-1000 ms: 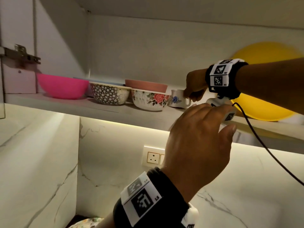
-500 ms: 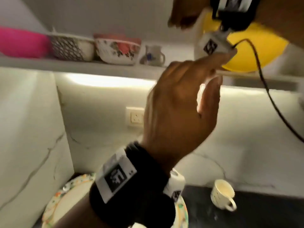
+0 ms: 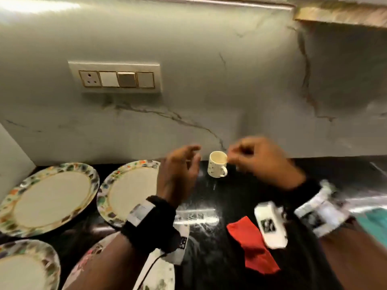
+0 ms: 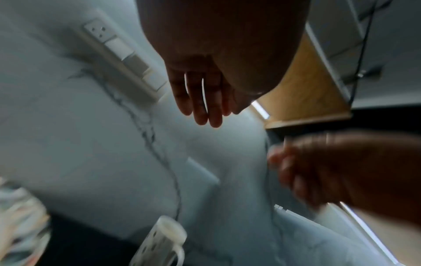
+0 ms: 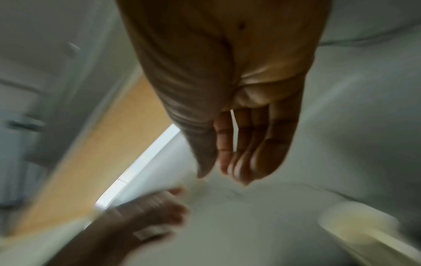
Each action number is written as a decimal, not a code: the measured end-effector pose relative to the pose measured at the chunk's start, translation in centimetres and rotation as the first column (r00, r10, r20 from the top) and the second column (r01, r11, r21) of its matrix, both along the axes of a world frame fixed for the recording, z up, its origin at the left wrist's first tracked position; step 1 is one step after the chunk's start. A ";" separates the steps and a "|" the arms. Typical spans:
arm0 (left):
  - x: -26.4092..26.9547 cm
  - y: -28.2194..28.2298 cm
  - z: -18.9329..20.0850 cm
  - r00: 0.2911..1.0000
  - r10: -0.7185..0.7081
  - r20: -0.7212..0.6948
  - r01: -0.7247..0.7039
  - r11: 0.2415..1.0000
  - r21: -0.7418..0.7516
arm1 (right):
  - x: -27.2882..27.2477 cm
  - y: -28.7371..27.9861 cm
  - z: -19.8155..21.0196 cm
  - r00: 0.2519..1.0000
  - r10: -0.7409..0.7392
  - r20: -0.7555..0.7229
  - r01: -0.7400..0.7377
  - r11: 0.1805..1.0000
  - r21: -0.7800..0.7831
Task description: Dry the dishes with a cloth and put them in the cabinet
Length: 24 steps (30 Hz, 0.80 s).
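Observation:
A small white speckled cup with a handle stands upright on the black counter near the wall. My left hand hovers just left of the cup, fingers relaxed and holding nothing. On the cup's right, my right hand hangs level with the rim, fingers loosely curled and holding nothing. The left wrist view shows the cup low in the frame, below my straight fingers. A red cloth lies on the counter under my right wrist. Several floral-rimmed plates sit at the left.
A switch panel with a socket is on the marble wall above the plates. The cabinet's underside shows at the top right. Something teal lies at the right edge. The counter shows wet streaks in the middle.
Both hands have come down from the cabinet shelf to the counter, one on each side of the white cup. The view has dropped from the shelf with the bowls to the counter.

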<state>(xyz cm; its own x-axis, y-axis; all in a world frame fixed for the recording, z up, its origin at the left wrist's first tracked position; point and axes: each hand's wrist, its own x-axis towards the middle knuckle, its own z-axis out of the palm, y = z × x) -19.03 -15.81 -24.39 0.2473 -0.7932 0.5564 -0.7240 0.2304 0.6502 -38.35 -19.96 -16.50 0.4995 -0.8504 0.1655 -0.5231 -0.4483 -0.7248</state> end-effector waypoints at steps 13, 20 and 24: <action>-9.2 -9.7 -13.7 0.992 0.077 -0.102 0.002 0.790 0.613 | -11.6 0.6 -25.2 0.681 0.258 -0.686 -0.121 0.963 0.242; -12.1 -16.1 -16.0 0.925 0.340 -0.171 -0.122 0.690 0.714 | -14.3 -1.3 -26.1 0.924 0.071 -0.377 0.037 0.962 0.272; -12.6 -18.9 -16.4 0.936 0.335 -0.105 -0.158 0.669 0.726 | -16.8 -3.4 -24.9 0.964 0.031 -0.266 0.063 0.939 0.338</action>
<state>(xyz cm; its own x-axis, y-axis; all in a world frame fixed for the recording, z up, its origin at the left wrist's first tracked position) -31.60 -34.68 -40.74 0.5316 -0.8169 -0.2235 -0.5103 -0.5196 0.6853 -55.14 -23.34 -41.42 0.4711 -0.8396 -0.2705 -0.7207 -0.1895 -0.6668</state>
